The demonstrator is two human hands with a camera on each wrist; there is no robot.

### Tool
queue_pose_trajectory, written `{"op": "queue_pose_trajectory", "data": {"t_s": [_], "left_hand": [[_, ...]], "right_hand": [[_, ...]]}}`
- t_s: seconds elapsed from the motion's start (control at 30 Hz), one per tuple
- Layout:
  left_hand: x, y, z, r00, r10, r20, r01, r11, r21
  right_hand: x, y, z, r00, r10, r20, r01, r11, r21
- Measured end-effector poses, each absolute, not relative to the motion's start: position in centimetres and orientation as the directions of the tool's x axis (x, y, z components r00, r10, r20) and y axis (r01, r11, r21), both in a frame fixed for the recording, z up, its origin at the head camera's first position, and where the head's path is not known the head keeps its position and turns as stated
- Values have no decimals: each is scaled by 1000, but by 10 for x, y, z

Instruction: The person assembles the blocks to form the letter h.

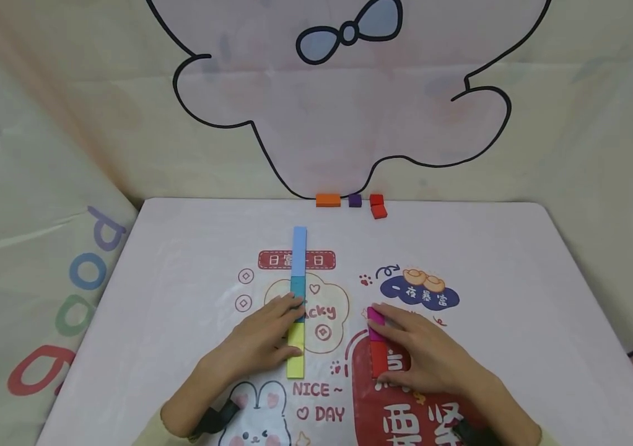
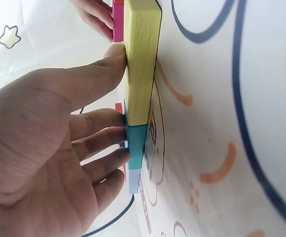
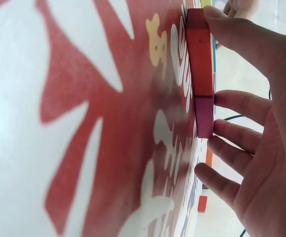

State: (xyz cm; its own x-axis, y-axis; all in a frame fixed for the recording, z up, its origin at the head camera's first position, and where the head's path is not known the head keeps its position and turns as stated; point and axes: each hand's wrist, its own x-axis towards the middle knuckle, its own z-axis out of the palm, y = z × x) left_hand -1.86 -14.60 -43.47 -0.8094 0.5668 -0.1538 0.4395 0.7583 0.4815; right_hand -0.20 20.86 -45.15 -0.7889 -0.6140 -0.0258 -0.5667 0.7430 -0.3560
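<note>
In the head view a straight row of blocks runs away from me. It has a light blue block [image 1: 299, 251] at the far end, a teal block [image 1: 297, 285] in the middle and a yellow block [image 1: 296, 367] nearest. My left hand [image 1: 257, 337] rests on this row, thumb on the yellow block [image 2: 144, 64] and fingertips on the teal part [image 2: 137, 140]. To the right, a magenta block [image 1: 375, 333] lies end to end with a red block [image 1: 379, 359]. My right hand [image 1: 433, 353] touches that pair with extended fingers, its thumb at the red block's near end [image 3: 200, 57].
Along the table's back edge lie an orange block [image 1: 327, 201], a purple block [image 1: 355, 201] and two small red blocks [image 1: 378, 212]. The white table mat [image 1: 183, 248] carries printed drawings and lettering. Behind it hangs a patterned cloth [image 1: 127, 124].
</note>
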Motion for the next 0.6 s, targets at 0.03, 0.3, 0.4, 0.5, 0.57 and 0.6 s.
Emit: {"op": "queue_pose_trajectory", "data": {"t_s": [0.03, 0.3, 0.4, 0.5, 0.57, 0.6], "left_hand": [[-18, -146, -435, -810, 566, -153, 440, 759, 481], [-20, -147, -436, -811, 564, -157, 434, 759, 485], [-20, -147, -437, -811, 561, -165, 426, 760, 490], [-19, -147, -437, -812, 559, -167, 424, 762, 489], [-19, -148, -437, -813, 558, -166, 424, 763, 488], [-19, -148, -437, -813, 558, -164, 425, 763, 487]], "right_hand": [[-2, 208, -451, -788, -615, -26, -567, 743, -356], [-1, 208, -450, -804, -593, -30, -544, 756, -363], [-1, 208, -449, -816, -577, -30, -524, 761, -381], [-2, 208, -448, -827, -563, -14, -510, 759, -404], [-4, 209, -448, -833, -554, 6, -506, 757, -413], [-5, 209, -448, -833, -552, 22, -510, 754, -414]]}}
